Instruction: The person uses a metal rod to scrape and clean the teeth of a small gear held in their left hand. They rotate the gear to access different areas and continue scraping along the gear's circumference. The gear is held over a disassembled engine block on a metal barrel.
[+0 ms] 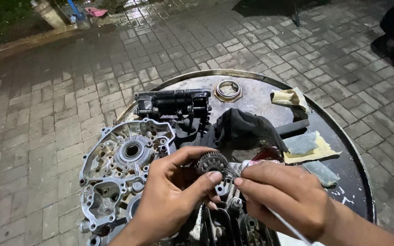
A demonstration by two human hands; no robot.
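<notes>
Both hands are working together: left hand (pixel 172 200) is gripping a gear (pixel 211 162), right hand (pixel 284 197) is pinching a wire brush (pixel 233 171), scrubbing its teeth; turning the gear seems needed.

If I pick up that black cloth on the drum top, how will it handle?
The black cloth is bunched in soft folds, so it will probably hang limp and feel light. Lying among greasy engine parts like the crankcase cover, it may be oily and could snag.

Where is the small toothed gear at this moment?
In the head view, the small toothed gear is low in the centre, held in the left hand, right of the silver engine case and below the black cloth.
</notes>
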